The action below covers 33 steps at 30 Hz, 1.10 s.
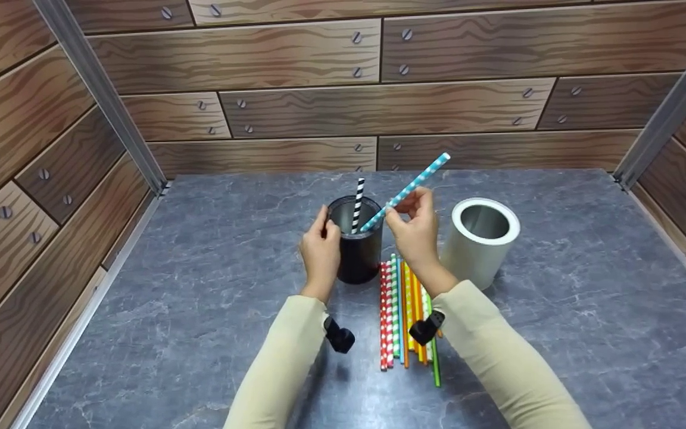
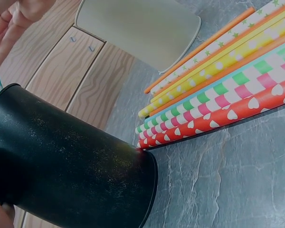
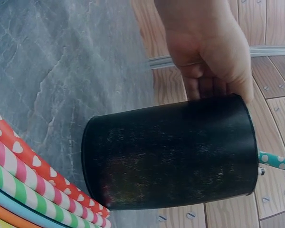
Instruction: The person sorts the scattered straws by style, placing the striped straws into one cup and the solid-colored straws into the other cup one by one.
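My left hand (image 1: 321, 253) grips the side of a black cylindrical cup (image 1: 359, 259) near its rim, and in the right wrist view its thumb and fingers lie along the cup's wall. A black-and-white striped paper straw (image 1: 358, 202) stands inside the cup. With my right hand (image 1: 417, 235) I pinch a blue paper straw with white dots (image 1: 423, 176). This straw slants up to the right, its lower end within the cup's mouth. The left wrist view shows the black cup (image 2: 71, 156) large, with its base on the table.
Several coloured paper straws (image 1: 395, 310) lie side by side in front of the cups, partly under my right wrist. An off-white cylindrical cup (image 1: 474, 259) stands to the right. Wood-patterned panels (image 1: 295, 53) enclose the grey marbled table (image 1: 212, 286) at the back and sides.
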### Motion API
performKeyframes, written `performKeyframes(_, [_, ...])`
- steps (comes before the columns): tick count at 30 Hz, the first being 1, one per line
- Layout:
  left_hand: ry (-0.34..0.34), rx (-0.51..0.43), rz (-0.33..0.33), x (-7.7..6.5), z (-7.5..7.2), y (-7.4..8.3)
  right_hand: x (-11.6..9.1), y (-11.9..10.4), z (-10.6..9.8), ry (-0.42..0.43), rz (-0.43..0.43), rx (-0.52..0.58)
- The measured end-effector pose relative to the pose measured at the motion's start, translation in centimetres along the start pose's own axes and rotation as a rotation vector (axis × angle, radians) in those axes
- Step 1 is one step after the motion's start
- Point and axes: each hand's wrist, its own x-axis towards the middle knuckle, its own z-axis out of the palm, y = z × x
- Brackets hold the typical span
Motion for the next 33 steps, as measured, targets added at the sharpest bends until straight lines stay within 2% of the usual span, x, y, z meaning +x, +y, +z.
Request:
performKeyframes(14, [0.009,-0.022,0.011,0.1,0.2,-0.1,-0.7,1.0,0.5,-0.089,0.031,-0.148])
performKeyframes(25, [-0.014,-0.027,0.002,-0.1,0.1,-0.1,-1.0,0.9,0.4,-0.09,-0.014,-0.138])
performKeyframes(33, [-0.005,-0.017,0.006,-0.1,0.0,-0.1,-1.4,-1.0,0.3,-0.084,0.006,-0.102])
